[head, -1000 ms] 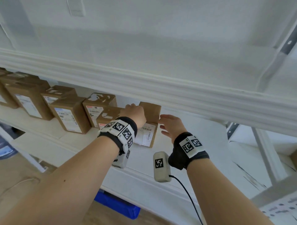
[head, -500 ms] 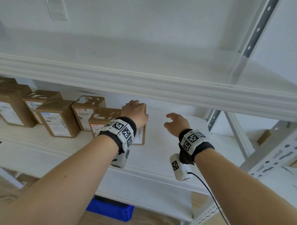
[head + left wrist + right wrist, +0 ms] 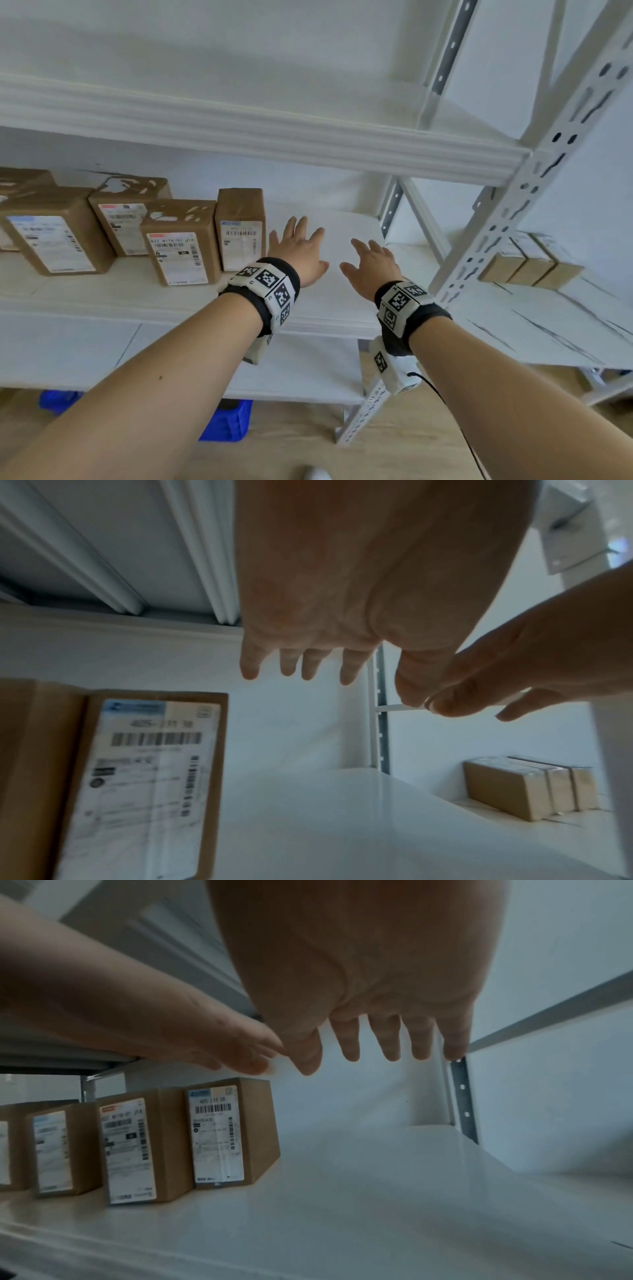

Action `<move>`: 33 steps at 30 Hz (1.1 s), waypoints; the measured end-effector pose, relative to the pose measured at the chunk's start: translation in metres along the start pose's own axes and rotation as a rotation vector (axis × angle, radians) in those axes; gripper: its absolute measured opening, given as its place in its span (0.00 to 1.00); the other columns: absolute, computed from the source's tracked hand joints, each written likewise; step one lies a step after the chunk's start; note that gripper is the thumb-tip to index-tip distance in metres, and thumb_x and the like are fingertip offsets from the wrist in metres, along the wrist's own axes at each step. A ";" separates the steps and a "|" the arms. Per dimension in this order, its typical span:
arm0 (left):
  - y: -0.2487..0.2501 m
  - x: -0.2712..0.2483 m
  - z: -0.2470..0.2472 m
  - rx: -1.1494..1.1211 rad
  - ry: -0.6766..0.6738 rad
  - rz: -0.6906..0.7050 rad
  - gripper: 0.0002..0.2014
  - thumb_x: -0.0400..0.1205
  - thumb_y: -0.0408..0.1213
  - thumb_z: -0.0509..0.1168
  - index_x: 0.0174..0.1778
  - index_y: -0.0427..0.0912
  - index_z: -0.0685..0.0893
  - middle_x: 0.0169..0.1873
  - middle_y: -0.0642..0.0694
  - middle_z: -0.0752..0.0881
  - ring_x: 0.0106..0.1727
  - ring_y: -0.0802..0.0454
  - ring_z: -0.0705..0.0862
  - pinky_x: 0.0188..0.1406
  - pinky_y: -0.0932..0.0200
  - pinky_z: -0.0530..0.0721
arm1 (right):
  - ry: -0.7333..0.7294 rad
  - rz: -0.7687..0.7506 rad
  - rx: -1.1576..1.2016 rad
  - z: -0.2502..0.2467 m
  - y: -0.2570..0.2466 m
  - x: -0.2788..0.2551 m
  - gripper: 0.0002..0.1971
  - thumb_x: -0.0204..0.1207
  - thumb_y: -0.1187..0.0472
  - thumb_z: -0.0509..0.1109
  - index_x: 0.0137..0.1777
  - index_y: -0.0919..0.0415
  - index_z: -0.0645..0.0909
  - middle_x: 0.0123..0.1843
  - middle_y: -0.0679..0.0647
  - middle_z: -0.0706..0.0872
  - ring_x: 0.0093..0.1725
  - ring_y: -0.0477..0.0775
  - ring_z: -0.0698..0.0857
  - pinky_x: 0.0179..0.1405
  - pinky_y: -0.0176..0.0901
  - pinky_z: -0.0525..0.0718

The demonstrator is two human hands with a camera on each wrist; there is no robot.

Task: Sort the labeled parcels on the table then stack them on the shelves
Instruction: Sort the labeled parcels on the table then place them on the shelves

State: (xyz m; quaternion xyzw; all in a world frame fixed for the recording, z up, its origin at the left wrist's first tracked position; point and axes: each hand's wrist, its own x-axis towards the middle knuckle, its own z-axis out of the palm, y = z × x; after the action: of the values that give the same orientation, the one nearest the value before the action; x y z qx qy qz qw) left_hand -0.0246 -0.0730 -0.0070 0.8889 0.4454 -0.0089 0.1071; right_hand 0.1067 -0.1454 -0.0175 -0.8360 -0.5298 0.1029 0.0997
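Note:
Several brown labeled parcels stand in a row on the white shelf (image 3: 329, 308). The rightmost parcel (image 3: 240, 229) (image 3: 137, 777) (image 3: 226, 1131) stands upright with its label facing out, next to a wider parcel (image 3: 180, 241) (image 3: 137, 1148). My left hand (image 3: 297, 248) (image 3: 301, 653) hovers just right of the rightmost parcel, fingers spread and straight, holding nothing. My right hand (image 3: 371, 263) (image 3: 383, 1039) floats beside it over bare shelf, fingers also straight and empty.
An upper shelf edge (image 3: 274, 130) runs overhead. A perforated white upright (image 3: 513, 222) stands right of my hands. Three more parcels (image 3: 531, 265) (image 3: 527, 785) sit on the neighbouring shelf unit. A blue bin (image 3: 226, 421) lies on the wood floor below.
My left hand has let go of the rightmost parcel, which now stands upright in the row. Both hands have drawn back to the right with fingers spread.

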 end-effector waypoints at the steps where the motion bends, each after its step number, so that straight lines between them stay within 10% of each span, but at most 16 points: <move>1: 0.007 -0.003 0.004 0.001 0.003 0.016 0.34 0.85 0.51 0.55 0.84 0.49 0.47 0.84 0.41 0.39 0.84 0.42 0.37 0.80 0.36 0.44 | 0.003 0.013 0.005 0.000 0.005 -0.008 0.31 0.83 0.47 0.57 0.83 0.51 0.53 0.84 0.57 0.57 0.81 0.62 0.57 0.78 0.56 0.61; 18: 0.157 -0.040 0.018 -0.004 -0.043 0.287 0.18 0.85 0.42 0.57 0.70 0.42 0.76 0.66 0.41 0.79 0.64 0.42 0.79 0.60 0.51 0.78 | 0.183 0.173 0.162 -0.048 0.129 -0.098 0.18 0.81 0.51 0.60 0.68 0.52 0.78 0.62 0.53 0.85 0.60 0.54 0.83 0.53 0.42 0.78; 33: 0.418 -0.010 0.059 0.048 0.061 0.372 0.22 0.82 0.46 0.60 0.73 0.50 0.73 0.71 0.46 0.75 0.68 0.44 0.76 0.65 0.50 0.71 | 0.237 0.373 0.225 -0.123 0.391 -0.161 0.21 0.82 0.52 0.60 0.75 0.51 0.71 0.68 0.54 0.82 0.66 0.56 0.80 0.61 0.46 0.77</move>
State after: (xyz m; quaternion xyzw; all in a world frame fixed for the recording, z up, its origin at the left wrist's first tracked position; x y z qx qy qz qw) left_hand 0.3055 -0.3353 0.0130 0.9580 0.2762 0.0273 0.0719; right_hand 0.4119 -0.4620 0.0030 -0.9092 -0.3360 0.0789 0.2328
